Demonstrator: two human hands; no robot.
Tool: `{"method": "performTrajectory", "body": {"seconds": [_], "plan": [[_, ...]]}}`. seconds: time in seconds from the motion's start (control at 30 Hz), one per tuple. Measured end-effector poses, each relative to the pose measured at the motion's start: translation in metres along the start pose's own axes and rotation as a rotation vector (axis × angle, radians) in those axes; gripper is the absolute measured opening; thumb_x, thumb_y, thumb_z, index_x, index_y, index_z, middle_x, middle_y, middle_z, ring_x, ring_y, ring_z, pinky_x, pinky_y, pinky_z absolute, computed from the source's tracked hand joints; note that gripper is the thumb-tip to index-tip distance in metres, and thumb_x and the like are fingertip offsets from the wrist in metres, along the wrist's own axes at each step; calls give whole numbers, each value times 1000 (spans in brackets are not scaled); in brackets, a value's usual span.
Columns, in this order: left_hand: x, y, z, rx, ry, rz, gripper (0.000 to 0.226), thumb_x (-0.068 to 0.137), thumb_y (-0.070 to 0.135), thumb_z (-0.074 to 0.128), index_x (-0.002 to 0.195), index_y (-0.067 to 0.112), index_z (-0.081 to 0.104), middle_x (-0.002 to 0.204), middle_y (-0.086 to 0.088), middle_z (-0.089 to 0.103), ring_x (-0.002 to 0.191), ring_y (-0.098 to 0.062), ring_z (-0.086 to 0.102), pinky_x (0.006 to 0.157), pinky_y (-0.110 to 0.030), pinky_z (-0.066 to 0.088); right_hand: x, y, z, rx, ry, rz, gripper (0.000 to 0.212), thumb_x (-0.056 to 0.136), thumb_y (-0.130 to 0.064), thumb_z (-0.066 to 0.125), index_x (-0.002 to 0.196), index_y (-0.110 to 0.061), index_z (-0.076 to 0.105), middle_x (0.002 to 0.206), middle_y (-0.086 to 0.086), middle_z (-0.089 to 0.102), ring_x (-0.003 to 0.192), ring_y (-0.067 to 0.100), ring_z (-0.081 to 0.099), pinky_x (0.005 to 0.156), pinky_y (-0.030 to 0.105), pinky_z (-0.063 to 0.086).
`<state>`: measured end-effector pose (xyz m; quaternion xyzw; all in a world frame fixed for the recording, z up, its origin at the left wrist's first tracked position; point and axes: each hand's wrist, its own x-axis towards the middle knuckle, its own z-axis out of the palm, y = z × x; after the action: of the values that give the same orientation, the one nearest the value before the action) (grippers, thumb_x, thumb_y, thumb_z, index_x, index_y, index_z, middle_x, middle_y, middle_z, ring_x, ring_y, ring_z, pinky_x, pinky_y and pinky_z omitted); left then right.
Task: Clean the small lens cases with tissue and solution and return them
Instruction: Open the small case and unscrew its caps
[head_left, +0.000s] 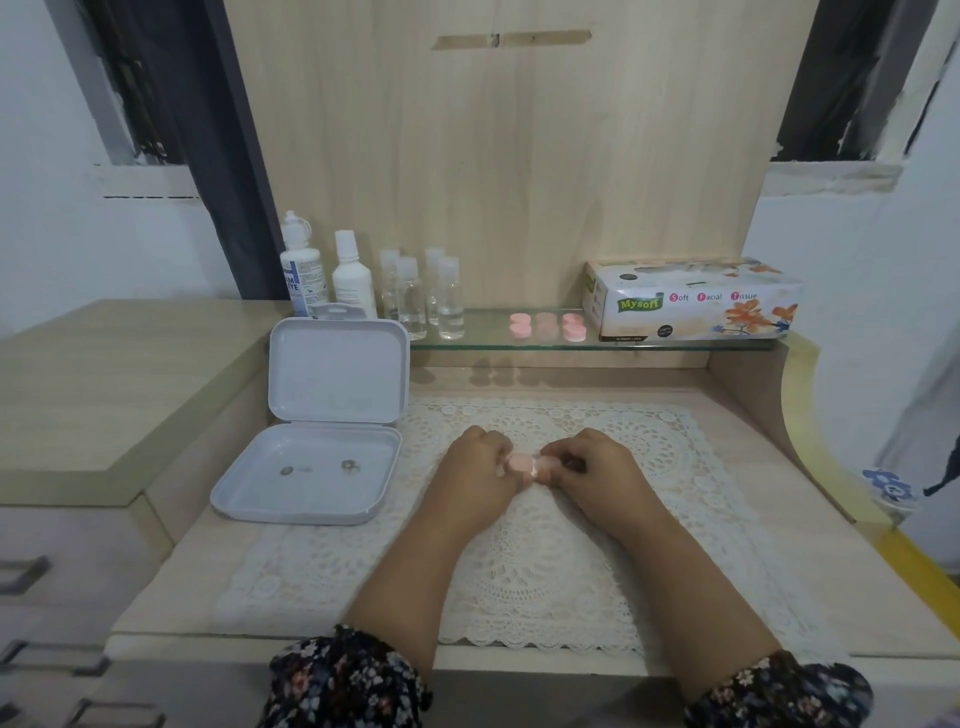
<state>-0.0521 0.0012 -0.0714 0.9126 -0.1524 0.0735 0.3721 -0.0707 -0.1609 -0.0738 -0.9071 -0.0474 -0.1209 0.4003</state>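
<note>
Fingers (501, 457) of both hands pinch pink lens case (523, 464); box reads "Mysoft".

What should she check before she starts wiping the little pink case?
1. Pink case held firmly: ok, the left hand and right hand both pinch it over the lace mat.
2. Case caps off: cannot tell, fingers hide them.
3. Tissue ready in hand: not ok, none is pulled from the tissue box on the glass shelf.
4. Solution within reach: ok, the bottles stand upright on the shelf's left end.
5. Other pink cases safely parked: ok, they sit on the shelf beside the box.
6. White tray open: ok, lid up.
</note>
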Motion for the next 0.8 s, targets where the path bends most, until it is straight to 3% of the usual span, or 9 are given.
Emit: {"method": "performTrajectory", "body": {"seconds": [0.07, 0.17, 0.3, 0.4, 0.53, 0.67, 0.8], "plan": [[-2, -2, -3, -158, -44, -6, 42, 92, 17, 60, 133, 21, 51, 120, 4, 49, 103, -8, 48, 88, -17, 37, 0, 0, 0, 9, -6, -2, 20, 85, -28, 73, 103, -20, 73, 94, -6, 57, 86, 3, 53, 71, 12, 35], [-3, -4, -1, -202, -96, 34, 46, 95, 9, 52, 136, 29, 50, 122, 5, 53, 108, -4, 50, 83, -4, 34, -1, 0, 1, 17, -10, -10, 20, 86, -26, 72, 104, -18, 72, 93, -5, 56, 85, 3, 53, 70, 12, 35], [-1, -2, 2, -145, -29, 51, 37, 87, 15, 65, 123, 22, 60, 106, 5, 58, 95, -5, 54, 83, -12, 41, -1, -1, 1, 14, -9, -12, 23, 86, -26, 72, 107, -17, 72, 94, -3, 56, 85, 4, 52, 71, 11, 36], [0, -3, 4, -88, 7, 87, 41, 85, 21, 67, 125, 22, 57, 103, 7, 55, 98, -9, 50, 89, -23, 43, -1, 0, 1, 2, -11, -22, 26, 86, -28, 71, 109, -17, 71, 95, -2, 56, 84, 2, 51, 69, 9, 35], [-1, -8, 6, -144, 5, 99, 46, 90, 12, 56, 131, 31, 51, 112, 10, 56, 101, 1, 49, 85, -9, 37, 0, 0, 1, -1, -5, -17, 25, 86, -27, 71, 109, -17, 72, 94, -5, 55, 83, 1, 51, 68, 9, 35], [1, -6, 5, -103, 46, 90, 38, 84, 25, 68, 120, 26, 57, 96, 11, 55, 97, -8, 48, 84, -22, 41, 0, 1, 2, 9, -2, -9, 26, 86, -28, 71, 109, -17, 71, 94, -7, 55, 85, 1, 52, 68, 9, 35], [-1, -9, 6, -121, 23, 112, 44, 89, 19, 59, 130, 33, 49, 115, 10, 55, 107, -5, 48, 95, -26, 42, 0, 1, 2, 10, -2, -7, 24, 86, -28, 71, 108, -18, 72, 94, -7, 55, 86, 3, 53, 70, 11, 37]]}}
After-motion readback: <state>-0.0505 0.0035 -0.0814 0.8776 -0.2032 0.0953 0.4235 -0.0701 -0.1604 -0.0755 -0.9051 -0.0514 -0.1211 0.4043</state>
